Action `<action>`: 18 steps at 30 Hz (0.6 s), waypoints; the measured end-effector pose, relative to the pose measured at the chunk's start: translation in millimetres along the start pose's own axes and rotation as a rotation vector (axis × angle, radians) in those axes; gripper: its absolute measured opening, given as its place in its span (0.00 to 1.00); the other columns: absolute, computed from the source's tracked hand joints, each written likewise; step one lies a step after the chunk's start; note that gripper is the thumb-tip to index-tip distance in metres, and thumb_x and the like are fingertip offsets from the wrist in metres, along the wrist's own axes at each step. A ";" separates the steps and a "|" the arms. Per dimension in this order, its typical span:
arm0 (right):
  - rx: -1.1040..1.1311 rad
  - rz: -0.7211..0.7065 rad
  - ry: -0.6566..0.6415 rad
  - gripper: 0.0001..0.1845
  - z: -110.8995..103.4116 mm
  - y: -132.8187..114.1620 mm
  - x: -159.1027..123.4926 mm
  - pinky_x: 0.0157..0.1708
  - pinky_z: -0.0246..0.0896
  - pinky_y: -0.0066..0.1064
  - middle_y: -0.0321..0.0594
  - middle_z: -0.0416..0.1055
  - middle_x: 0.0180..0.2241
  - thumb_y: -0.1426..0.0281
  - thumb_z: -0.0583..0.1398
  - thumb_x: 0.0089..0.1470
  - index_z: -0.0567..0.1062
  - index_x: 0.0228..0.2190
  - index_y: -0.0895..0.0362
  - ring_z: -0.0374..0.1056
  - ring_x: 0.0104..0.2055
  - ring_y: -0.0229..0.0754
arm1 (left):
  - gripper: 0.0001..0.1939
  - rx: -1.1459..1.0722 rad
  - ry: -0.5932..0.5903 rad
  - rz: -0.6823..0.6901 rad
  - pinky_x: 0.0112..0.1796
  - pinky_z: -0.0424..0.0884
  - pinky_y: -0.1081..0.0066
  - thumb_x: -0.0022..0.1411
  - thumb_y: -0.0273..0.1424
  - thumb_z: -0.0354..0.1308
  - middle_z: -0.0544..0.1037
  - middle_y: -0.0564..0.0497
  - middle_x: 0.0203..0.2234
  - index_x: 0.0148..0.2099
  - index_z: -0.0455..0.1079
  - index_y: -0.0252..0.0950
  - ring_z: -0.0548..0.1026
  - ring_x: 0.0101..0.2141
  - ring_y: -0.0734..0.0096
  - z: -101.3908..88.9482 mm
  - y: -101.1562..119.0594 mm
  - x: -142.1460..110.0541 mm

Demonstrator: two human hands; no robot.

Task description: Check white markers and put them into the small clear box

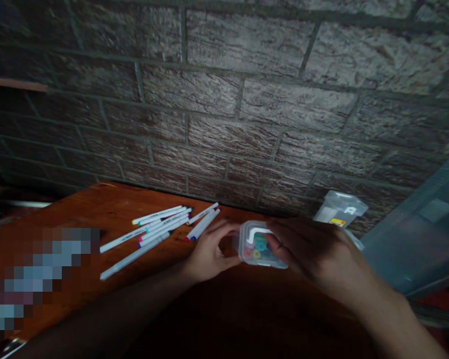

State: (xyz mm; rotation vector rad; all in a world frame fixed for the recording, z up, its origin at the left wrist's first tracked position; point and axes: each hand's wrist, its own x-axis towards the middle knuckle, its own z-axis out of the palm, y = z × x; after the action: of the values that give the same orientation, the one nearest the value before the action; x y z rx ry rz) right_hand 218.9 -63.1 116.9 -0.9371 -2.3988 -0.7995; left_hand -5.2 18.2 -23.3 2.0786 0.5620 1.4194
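Note:
A small clear plastic box (260, 258) with a white handle on its lid is between my hands, above the wooden table. Small round colored shapes, orange, yellow, green and blue, show through the lid; they look like marker ends, though I cannot be sure. My left hand (209, 254) grips the box's left side, thumb and fingers curved around it. Over the lid's right part lies my right hand (318, 249), its fingers bent against the box and hiding that side. Left of the box, several white markers (164, 224) with colored ends lie in a loose pile.
Another clear box (338, 208) with a yellow label stands behind my right hand. A large translucent bin (426, 224) rises at the right. The wooden table (112, 199) meets a brick wall (224, 109). A pixelated patch covers the table's left side.

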 end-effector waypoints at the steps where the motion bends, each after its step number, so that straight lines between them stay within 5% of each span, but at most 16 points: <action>1: 0.026 -0.017 0.018 0.10 -0.8 0.1 0.9 0.32 0.73 0.34 0.45 0.84 0.35 0.72 0.59 0.70 0.81 0.37 0.57 0.79 0.31 0.46 | 0.28 -0.005 0.011 -0.006 0.47 0.80 0.61 0.56 0.31 0.76 0.81 0.43 0.48 0.58 0.75 0.37 0.81 0.47 0.57 0.2 1.5 0.2; 8: 0.440 0.062 0.047 0.10 -7.3 2.7 7.1 0.46 0.77 0.38 0.46 0.81 0.47 0.76 0.62 0.67 0.79 0.47 0.54 0.78 0.48 0.48 | 0.29 -0.061 0.114 -0.094 0.46 0.79 0.60 0.52 0.32 0.78 0.82 0.44 0.47 0.55 0.76 0.38 0.81 0.46 0.56 -0.8 5.0 3.2; 18: 0.487 0.044 0.055 0.14 -9.4 3.9 6.2 0.43 0.75 0.37 0.45 0.80 0.46 0.78 0.64 0.64 0.79 0.49 0.53 0.77 0.47 0.48 | 0.26 0.012 0.137 -0.026 0.45 0.78 0.61 0.52 0.30 0.77 0.82 0.44 0.45 0.53 0.76 0.36 0.80 0.45 0.57 -3.6 9.1 5.4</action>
State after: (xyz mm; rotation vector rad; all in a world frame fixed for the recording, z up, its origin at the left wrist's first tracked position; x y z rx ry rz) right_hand 219.3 -64.1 128.7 -0.7512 -2.3528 -0.1984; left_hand -6.4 15.4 -12.5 1.9861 0.6515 1.5558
